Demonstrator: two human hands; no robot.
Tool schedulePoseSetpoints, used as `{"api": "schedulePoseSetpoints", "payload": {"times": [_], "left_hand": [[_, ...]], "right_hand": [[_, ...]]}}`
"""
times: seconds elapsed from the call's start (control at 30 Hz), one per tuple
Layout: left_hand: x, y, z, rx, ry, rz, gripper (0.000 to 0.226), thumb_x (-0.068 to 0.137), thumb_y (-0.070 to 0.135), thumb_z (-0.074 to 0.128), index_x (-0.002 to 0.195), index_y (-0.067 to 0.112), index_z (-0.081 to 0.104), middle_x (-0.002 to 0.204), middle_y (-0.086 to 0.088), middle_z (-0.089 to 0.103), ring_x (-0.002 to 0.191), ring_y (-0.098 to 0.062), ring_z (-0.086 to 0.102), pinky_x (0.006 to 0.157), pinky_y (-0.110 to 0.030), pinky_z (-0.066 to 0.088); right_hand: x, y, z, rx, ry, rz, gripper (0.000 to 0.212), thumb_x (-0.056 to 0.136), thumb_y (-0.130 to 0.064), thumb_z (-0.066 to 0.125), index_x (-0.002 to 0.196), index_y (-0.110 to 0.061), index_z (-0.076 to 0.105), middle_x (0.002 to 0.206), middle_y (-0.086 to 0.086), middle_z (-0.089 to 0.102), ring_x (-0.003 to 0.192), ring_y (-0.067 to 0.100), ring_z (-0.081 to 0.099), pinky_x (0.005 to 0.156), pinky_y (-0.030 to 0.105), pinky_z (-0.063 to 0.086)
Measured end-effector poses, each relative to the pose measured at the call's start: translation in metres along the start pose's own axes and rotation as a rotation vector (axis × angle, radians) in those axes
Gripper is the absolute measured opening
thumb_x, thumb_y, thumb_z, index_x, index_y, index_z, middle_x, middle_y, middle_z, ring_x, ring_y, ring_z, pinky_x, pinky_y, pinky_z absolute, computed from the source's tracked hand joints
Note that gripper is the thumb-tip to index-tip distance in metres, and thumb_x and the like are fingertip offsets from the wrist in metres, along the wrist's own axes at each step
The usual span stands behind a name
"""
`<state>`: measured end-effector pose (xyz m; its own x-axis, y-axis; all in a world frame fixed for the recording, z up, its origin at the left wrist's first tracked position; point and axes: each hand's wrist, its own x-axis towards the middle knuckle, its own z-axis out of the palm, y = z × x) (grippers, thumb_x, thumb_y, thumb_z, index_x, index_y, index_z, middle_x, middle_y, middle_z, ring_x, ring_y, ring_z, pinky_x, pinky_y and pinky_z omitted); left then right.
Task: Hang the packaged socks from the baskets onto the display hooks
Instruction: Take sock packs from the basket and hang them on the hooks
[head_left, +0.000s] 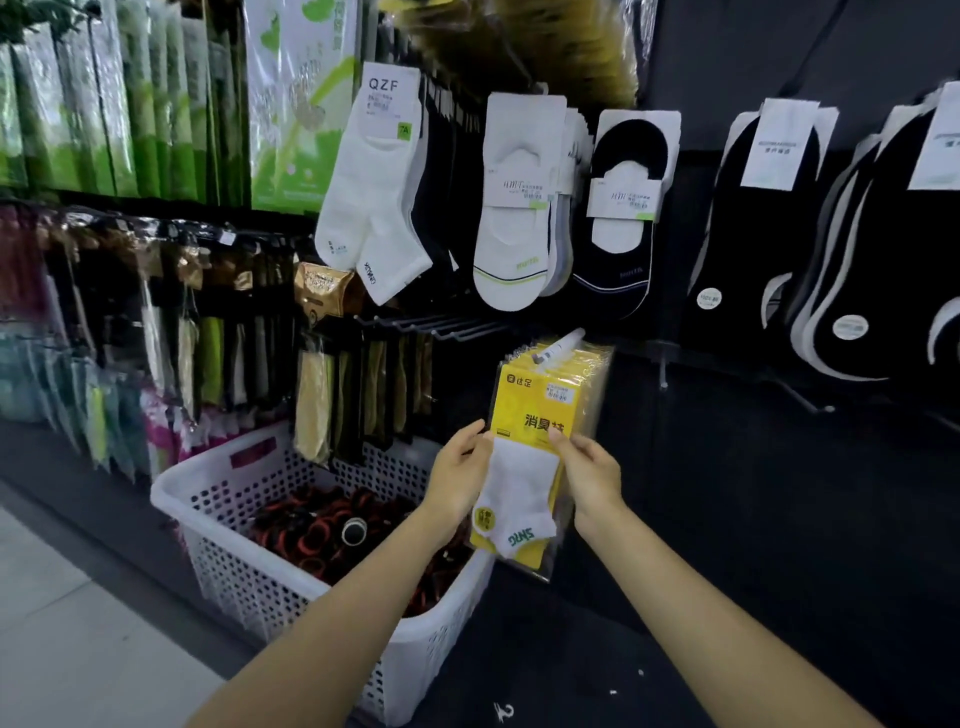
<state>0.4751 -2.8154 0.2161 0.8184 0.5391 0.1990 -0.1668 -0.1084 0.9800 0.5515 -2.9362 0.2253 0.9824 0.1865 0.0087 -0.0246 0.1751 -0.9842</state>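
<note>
The front yellow sock pack (524, 410) covers the packs behind it, leaving only their edges, and hides the display hook (560, 347) apart from its tip. The right hand (589, 467) has its thumb over the last printed character, and its fingers sit out of sight behind the pack. The left hand (457, 470) pinches the pack's left edge, its fingertips partly hidden. The left forearm (337, 613) crosses the white basket (234, 571), whose red-and-black contents are too blurred to identify. The black socks (883, 234) are cut by the right edge. The green packages (130, 93) are blurred.
</note>
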Motion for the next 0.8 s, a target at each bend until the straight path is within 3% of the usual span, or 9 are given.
{"api": "schedulePoseSetpoints", "payload": {"times": [0.1, 0.2, 0.27, 0.37, 0.47, 0.53, 0.6, 0.73, 0.8], "left_hand": [[-0.010, -0.019, -0.004, 0.017, 0.016, -0.039, 0.043, 0.099, 0.022, 0.048, 0.140, 0.010, 0.042, 0.100, 0.017, 0.054, 0.082, 0.011, 0.048, 0.060, 0.005, 0.038], [-0.033, -0.047, -0.009, 0.061, 0.029, -0.076, 0.043, 0.098, 0.023, 0.048, 0.139, 0.010, 0.043, 0.119, 0.004, 0.053, 0.098, -0.001, 0.048, 0.064, 0.003, 0.040], [-0.055, -0.075, -0.012, 0.110, 0.008, -0.127, 0.042, 0.098, 0.025, 0.048, 0.138, 0.012, 0.044, 0.115, 0.007, 0.052, 0.101, -0.003, 0.047, 0.066, 0.001, 0.041], [-0.100, -0.126, -0.013, 0.151, -0.058, -0.271, 0.040, 0.098, 0.021, 0.048, 0.136, 0.008, 0.046, 0.127, -0.003, 0.051, 0.109, -0.010, 0.048, 0.072, -0.004, 0.040], [-0.154, -0.182, -0.014, 0.161, -0.066, -0.470, 0.034, 0.096, 0.013, 0.051, 0.128, 0.001, 0.051, 0.127, -0.015, 0.055, 0.115, -0.021, 0.053, 0.091, -0.024, 0.043], [-0.191, -0.217, -0.016, 0.148, -0.016, -0.591, 0.028, 0.094, 0.005, 0.052, 0.120, -0.008, 0.054, 0.103, -0.021, 0.063, 0.085, -0.011, 0.064, 0.081, -0.024, 0.049], [-0.224, -0.244, -0.015, 0.179, -0.071, -0.674, 0.020, 0.094, -0.001, 0.050, 0.112, -0.009, 0.055, 0.081, -0.010, 0.060, 0.056, 0.002, 0.060, 0.056, -0.009, 0.047], [-0.278, -0.278, -0.016, 0.268, -0.143, -0.865, 0.016, 0.096, 0.007, 0.050, 0.082, 0.012, 0.056, 0.079, -0.002, 0.053, 0.056, -0.001, 0.059, 0.047, -0.005, 0.042], [-0.296, -0.292, -0.021, 0.293, -0.169, -0.934, 0.010, 0.095, 0.012, 0.053, 0.092, 0.004, 0.058, 0.086, -0.011, 0.056, 0.064, -0.006, 0.059, 0.052, -0.012, 0.044]], "right_hand": [[-0.007, 0.022, -0.020, -0.040, 0.012, 0.050, 0.026, 0.087, -0.019, 0.069, 0.109, -0.007, 0.063, 0.111, 0.010, 0.067, 0.104, 0.024, 0.063, 0.094, 0.035, 0.051], [-0.027, 0.050, -0.048, -0.065, -0.014, 0.058, 0.031, 0.087, -0.020, 0.068, 0.115, -0.009, 0.059, 0.108, 0.003, 0.064, 0.102, 0.017, 0.060, 0.089, 0.029, 0.047], [-0.044, 0.074, -0.069, -0.098, -0.065, 0.116, 0.028, 0.088, -0.016, 0.067, 0.114, -0.011, 0.058, 0.107, 0.002, 0.063, 0.104, 0.017, 0.059, 0.093, 0.031, 0.048], [-0.074, 0.120, -0.105, -0.140, -0.150, 0.292, 0.029, 0.088, -0.010, 0.067, 0.115, -0.013, 0.056, 0.105, 0.004, 0.065, 0.104, 0.021, 0.063, 0.093, 0.034, 0.050], [-0.106, 0.176, -0.142, -0.219, -0.195, 0.507, 0.034, 0.088, -0.012, 0.068, 0.118, -0.015, 0.053, 0.108, 0.008, 0.065, 0.102, 0.024, 0.065, 0.090, 0.034, 0.052], [-0.128, 0.215, -0.162, -0.314, -0.194, 0.614, 0.037, 0.087, -0.011, 0.068, 0.121, -0.010, 0.052, 0.103, 0.008, 0.066, 0.097, 0.024, 0.065, 0.089, 0.034, 0.052], [-0.148, 0.251, -0.175, -0.476, -0.233, 0.696, 0.034, 0.087, -0.014, 0.068, 0.117, -0.009, 0.052, 0.098, 0.007, 0.064, 0.091, 0.021, 0.063, 0.081, 0.030, 0.050], [-0.182, 0.306, -0.190, -0.636, -0.389, 0.757, 0.027, 0.087, -0.008, 0.068, 0.109, -0.006, 0.053, 0.085, 0.005, 0.059, 0.064, 0.003, 0.059, 0.055, 0.009, 0.043], [-0.196, 0.324, -0.196, -0.720, -0.486, 0.767, 0.030, 0.086, -0.011, 0.070, 0.111, -0.004, 0.056, 0.101, 0.010, 0.061, 0.079, 0.005, 0.060, 0.061, 0.003, 0.043]]}}
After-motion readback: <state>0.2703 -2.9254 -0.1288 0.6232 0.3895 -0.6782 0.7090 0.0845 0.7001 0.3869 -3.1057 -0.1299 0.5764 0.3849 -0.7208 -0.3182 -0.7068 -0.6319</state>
